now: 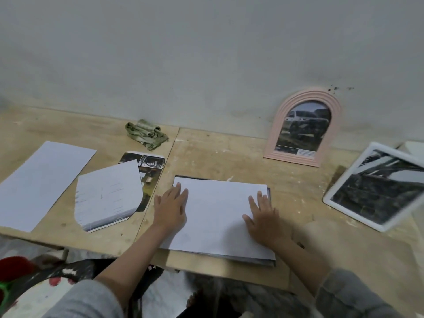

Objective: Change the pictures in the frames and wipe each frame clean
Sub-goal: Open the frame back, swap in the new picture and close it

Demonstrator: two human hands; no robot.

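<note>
A white sheet (218, 214) lies face down on a dark flat frame (269, 193) at the middle of the wooden board (229, 157). My left hand (171, 207) presses flat on the sheet's left edge. My right hand (263, 216) presses flat on its right side. A pink arched frame (302, 125) with a car picture leans on the wall at the back right. A white rectangular frame (376, 187) with a dark picture stands tilted at the far right. A green cloth (144, 133) lies crumpled at the back.
A blank sheet (41, 182) lies at the left. Beside it a cut-out sheet (107, 196) overlaps a printed picture (149, 166). The grey wall (206, 53) rises behind the board. Patterned fabric (34, 290) lies below the board's near edge.
</note>
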